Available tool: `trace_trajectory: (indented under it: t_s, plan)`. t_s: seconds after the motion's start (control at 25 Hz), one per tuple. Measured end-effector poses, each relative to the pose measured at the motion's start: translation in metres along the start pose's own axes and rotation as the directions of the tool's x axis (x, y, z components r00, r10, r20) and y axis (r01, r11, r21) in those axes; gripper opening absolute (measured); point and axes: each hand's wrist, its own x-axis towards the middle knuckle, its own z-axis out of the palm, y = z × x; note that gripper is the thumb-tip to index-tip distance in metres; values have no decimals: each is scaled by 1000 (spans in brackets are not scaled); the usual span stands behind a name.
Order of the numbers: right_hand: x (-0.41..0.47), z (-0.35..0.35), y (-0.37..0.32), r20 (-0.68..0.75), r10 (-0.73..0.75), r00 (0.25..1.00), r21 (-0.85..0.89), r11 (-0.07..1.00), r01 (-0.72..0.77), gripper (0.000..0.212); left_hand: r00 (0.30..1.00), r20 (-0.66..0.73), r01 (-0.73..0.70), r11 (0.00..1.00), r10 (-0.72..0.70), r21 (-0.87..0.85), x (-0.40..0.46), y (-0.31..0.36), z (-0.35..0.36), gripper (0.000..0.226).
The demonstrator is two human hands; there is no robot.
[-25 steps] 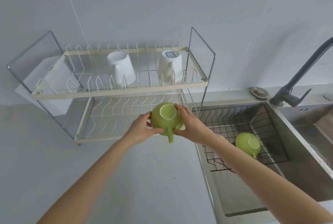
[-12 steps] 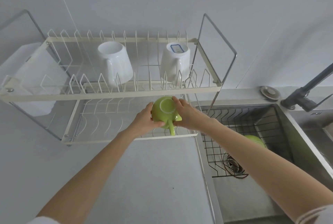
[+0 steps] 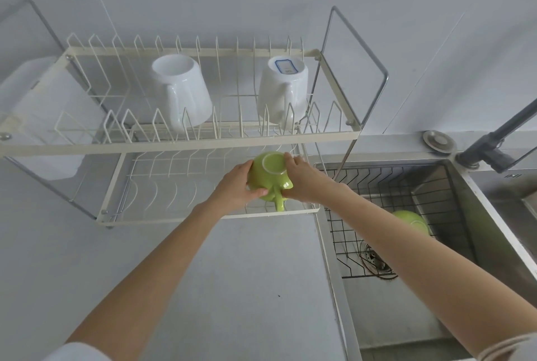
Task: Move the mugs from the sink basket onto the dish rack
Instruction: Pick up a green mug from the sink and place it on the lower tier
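**Currently: Green Mug Held at Lower Rack Tier**

Presently, both hands hold one green mug (image 3: 268, 179) upside down, base facing the camera and handle pointing toward the person. The left hand (image 3: 236, 186) cups the mug's left side, fingers curled round the wall and thumb along the lower edge. The right hand (image 3: 303, 180) grips the right side, fingertips resting on the base rim. The mug sits over the right end of the lower tier of the dish rack (image 3: 180, 145), just under the front rail of the upper tier. Whether the mug rim touches the lower wires cannot be told.

Upper tier: two white mugs stand inverted, the left white mug (image 3: 183, 90) with its handle toward the front, the right white mug (image 3: 283, 90) bearing a blue-bordered label on its base.

Sink: a second green mug (image 3: 412, 221) lies inverted in the sink basket (image 3: 386, 183), partly hidden behind the right forearm. A dark faucet (image 3: 494, 145) stands at the rear right, with a round metal cap (image 3: 438, 141) beside it.
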Motion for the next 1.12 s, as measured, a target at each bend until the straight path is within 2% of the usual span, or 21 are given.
trace_trajectory:
  t_s: [0.28,0.52,0.8,1.0,1.12]
  plan:
    - [-6,-1,-5,-7,23,1000,-17,1000,-23,82,997,74,20,998,-24,57,-1,6,-6,77]
    - [-20,-1,-12,-46,9,999,-54,998,-11,78,997,82,-27,976,9,217,-14,16,-12,80]
    - [-69,8,-11,-167,-63,984,-75,996,51,70,992,45,-125,870,117,476,-65,34,-15,67]
    - [-111,23,8,-268,-76,960,-78,995,56,69,995,-1,-79,775,102,627,-101,52,3,66]
    - [-134,33,27,-287,-45,957,-86,996,21,71,997,-17,-50,760,80,648,-115,65,26,63]
